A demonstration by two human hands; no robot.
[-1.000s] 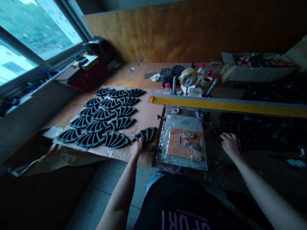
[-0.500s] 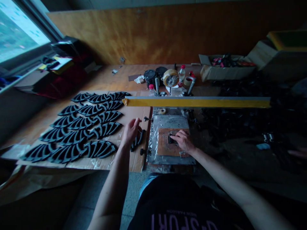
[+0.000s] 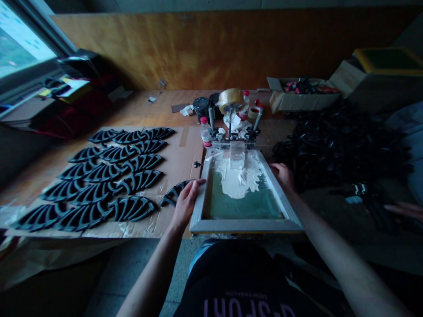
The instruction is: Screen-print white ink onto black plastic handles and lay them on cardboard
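A screen-printing frame [image 3: 247,225] lies low in front of me, its green mesh [image 3: 244,210] smeared with thick white ink [image 3: 236,181] toward the far half. My left hand [image 3: 188,200] grips the frame's left rail, fingers curled at its edge. On the right rail is my right hand [image 3: 283,176], its fingers partly hidden beside the frame. A black slatted, fan-shaped piece [image 3: 175,193] lies just left of my left hand. A clear squeegee-like block [image 3: 237,155] stands in the ink near the hinge clamp [image 3: 228,136].
Rows of black slatted pieces [image 3: 132,208] cover cardboard [image 3: 185,154] on the left. A dark heap of parts [image 3: 346,149] fills the right. Behind the frame stand a bottle [image 3: 205,132], black pots [image 3: 201,109] and a tape roll [image 3: 231,100]. Another person's hand [image 3: 405,210] shows far right.
The raised frame has come down over the plate, hiding the board and the small black piece there. My right hand has left that piece for the right rail; my left moved onto the left rail.
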